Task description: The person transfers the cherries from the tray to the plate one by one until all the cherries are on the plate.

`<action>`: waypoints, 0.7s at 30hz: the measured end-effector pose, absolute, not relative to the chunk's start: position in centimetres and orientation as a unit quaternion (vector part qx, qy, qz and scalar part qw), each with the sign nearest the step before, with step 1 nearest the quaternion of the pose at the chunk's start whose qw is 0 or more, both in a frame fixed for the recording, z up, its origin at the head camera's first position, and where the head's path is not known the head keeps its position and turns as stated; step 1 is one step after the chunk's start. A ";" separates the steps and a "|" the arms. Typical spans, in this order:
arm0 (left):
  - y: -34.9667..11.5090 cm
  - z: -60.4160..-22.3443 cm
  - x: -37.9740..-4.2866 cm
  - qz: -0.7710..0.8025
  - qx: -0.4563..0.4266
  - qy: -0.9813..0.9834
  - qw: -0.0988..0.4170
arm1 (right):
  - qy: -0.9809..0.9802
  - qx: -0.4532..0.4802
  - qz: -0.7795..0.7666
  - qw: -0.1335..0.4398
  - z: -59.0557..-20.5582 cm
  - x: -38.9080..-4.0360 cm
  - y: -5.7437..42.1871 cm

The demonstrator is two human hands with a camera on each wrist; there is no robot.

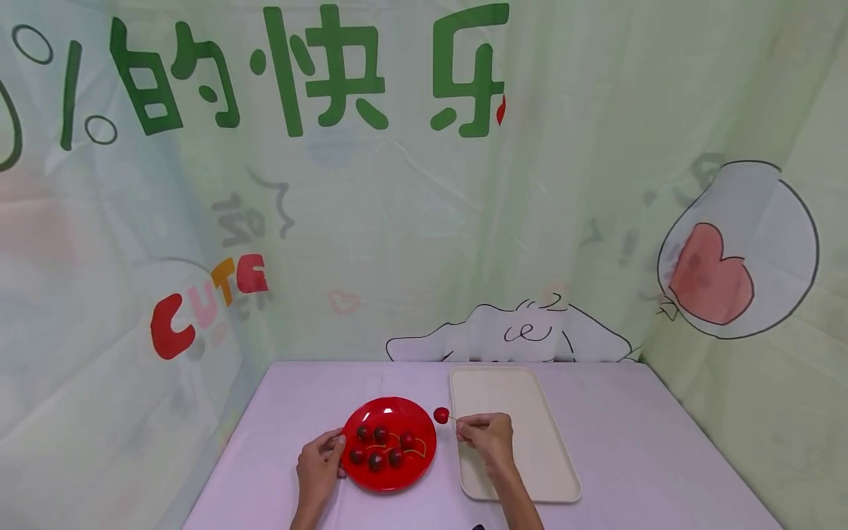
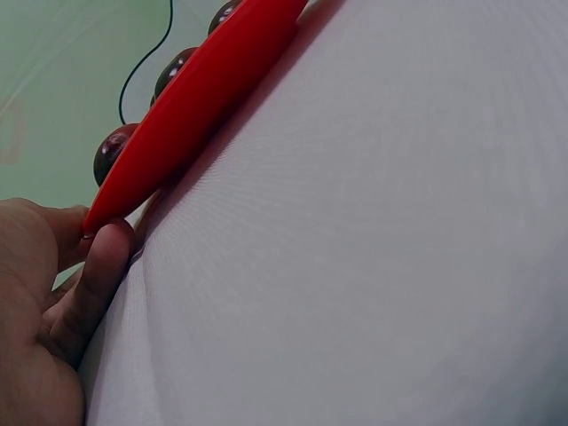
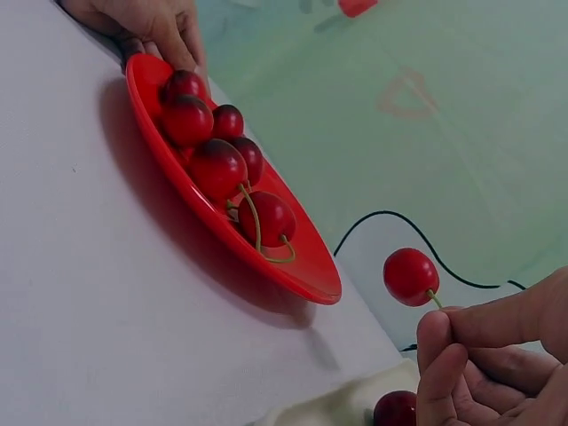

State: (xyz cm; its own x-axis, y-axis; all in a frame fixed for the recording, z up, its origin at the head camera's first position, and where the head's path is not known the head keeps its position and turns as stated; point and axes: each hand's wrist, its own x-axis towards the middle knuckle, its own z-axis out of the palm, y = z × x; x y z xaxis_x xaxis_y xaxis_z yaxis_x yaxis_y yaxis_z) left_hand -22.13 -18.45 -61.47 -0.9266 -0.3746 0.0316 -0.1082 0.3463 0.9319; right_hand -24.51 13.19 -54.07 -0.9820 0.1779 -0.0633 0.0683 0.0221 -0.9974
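Observation:
My left hand (image 1: pixel 319 468) pinches the near-left rim of a round red plate (image 1: pixel 391 481), thumb and fingers on either side of the edge. Several dark red cherries (image 3: pixel 217 169) lie on the plate, some with green stems. Between thumb and fingertips, my right hand (image 1: pixel 490 439) holds one bright red cherry (image 1: pixel 441 415) by its stem. That cherry hangs in the air between the plate and a cream tray (image 1: pixel 539 449), with the hand over the tray's left side. In the right wrist view another cherry (image 3: pixel 394 409) shows at the tray, partly hidden by my fingers.
Plate and tray rest side by side on a table with a pale lilac cloth (image 1: pixel 636 442). A printed curtain (image 1: pixel 411 221) hangs behind and along both sides of the table. A small dark object (image 1: pixel 478 527) shows at the bottom edge of the head view.

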 end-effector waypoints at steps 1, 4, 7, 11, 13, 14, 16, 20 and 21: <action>-18.5 -61.5 -22.1 -0.552 0.148 -0.811 0.121 | -0.715 -0.086 0.693 0.037 -54.0 -24.5 13.0; -18.4 -61.4 -22.1 -0.554 0.148 -0.810 0.122 | -0.718 -0.083 0.690 0.030 -53.8 -24.4 12.4; -18.5 -61.4 -22.1 -0.554 0.148 -0.811 0.120 | -0.720 -0.082 0.688 0.025 -53.7 -24.3 12.0; -18.5 -61.3 -22.1 -0.553 0.149 -0.811 0.121 | -0.721 -0.072 0.688 0.029 -54.1 -24.5 11.5; -18.6 -61.3 -22.2 -0.553 0.149 -0.811 0.122 | -0.723 -0.074 0.686 0.029 -54.3 -24.7 11.2; -18.6 -61.3 -22.2 -0.553 0.148 -0.811 0.123 | -0.724 -0.075 0.686 0.029 -54.5 -24.8 11.1; -18.6 -61.3 -22.2 -0.554 0.148 -0.810 0.123 | -0.723 -0.078 0.685 0.028 -54.7 -24.9 10.8; -18.5 -61.4 -22.2 -0.557 0.145 -0.808 0.124 | -0.722 -0.088 0.685 0.019 -54.7 -25.0 10.5; -18.5 -61.5 -22.2 -0.558 0.145 -0.808 0.126 | -0.723 -0.090 0.684 0.019 -54.6 -25.0 10.4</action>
